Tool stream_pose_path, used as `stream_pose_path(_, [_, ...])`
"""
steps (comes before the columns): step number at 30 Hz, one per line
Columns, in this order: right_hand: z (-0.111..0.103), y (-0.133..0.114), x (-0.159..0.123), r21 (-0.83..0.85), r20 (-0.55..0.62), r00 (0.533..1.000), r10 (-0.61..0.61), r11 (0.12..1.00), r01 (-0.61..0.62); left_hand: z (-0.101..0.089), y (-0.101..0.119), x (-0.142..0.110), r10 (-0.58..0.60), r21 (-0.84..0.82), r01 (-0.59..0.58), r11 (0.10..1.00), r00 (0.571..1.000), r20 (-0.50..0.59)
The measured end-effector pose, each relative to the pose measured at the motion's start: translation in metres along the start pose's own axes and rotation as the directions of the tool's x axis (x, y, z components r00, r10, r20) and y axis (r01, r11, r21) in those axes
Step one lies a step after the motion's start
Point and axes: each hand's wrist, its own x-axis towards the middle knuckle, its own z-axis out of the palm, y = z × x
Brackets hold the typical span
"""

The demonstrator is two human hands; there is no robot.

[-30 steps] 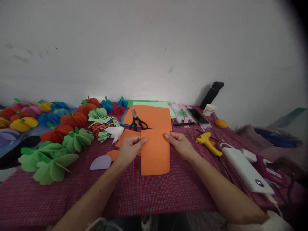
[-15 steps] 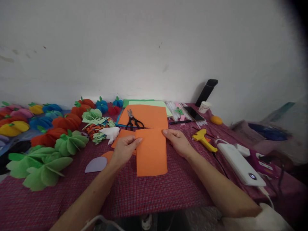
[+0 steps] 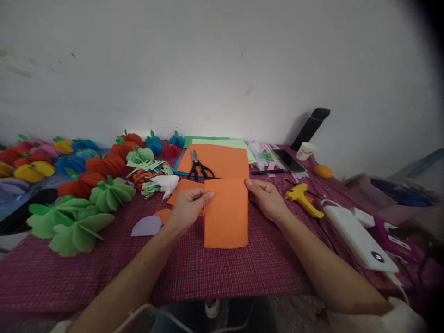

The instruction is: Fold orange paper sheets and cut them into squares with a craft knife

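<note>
Sheet handling is in progress at the near side of the desk (image 3: 222,277): the orange sheet (image 3: 227,215) stands between both hands, long sides running away from the wearer. Since the earlier views, the right hand (image 3: 268,199) has shifted from the side edge up to the far right corner, while the left hand (image 3: 187,206) keeps its place on the left edge, just below the far corner. Each grip is a pinch on the sheet; neither is released. The change suggests edge alignment or steadying rather than cutting. The left edge looks doubled, so more than one layer is possible; whether the sheet touches the surface below cannot be determined. Directly beyond its far edge, the black scissors (image 3: 196,163) rest on a large orange sheet (image 3: 224,159) and limit travel in that direction. Orange pieces (image 3: 180,192) lie partly behind the left hand, with a lilac piece (image 3: 146,226) near the left forearm; paper shreds (image 3: 142,179) and finished paper pumpkins (image 3: 104,165) occupy the far left. On the right, note the yellow glue gun (image 3: 305,201) and its cable near the forearm, then the white power bank (image 3: 360,238).
</note>
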Motion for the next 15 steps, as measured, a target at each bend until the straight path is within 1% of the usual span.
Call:
stream_pose_path(3, [-0.0008,0.0004,0.0004,-0.085,-0.032,0.999,-0.032,0.996,0.029,0.0003,0.0002,0.0005,-0.016,-0.011,0.017,1.000,1.000,0.004])
stream_pose_path(9, [-0.0015,-0.0006,0.0008,-0.227,-0.075,0.988,-0.136,0.967,0.116,0.0021,0.0026,-0.0002,-0.036,-0.029,0.036,0.999,0.999,0.025])
stream_pose_path(12, [-0.0009,-0.0011,0.0003,-0.314,-0.105,0.977,-0.183,0.939,0.142,0.0060,0.0040,-0.0016,-0.113,-0.086,0.119,0.989,0.991,0.072])
stream_pose_path(15, [-0.0012,-0.0004,-0.0001,-0.357,-0.126,0.968,-0.217,0.920,0.160,0.0098,0.0028,-0.0029,-0.210,-0.125,0.226,0.966,0.969,0.132])
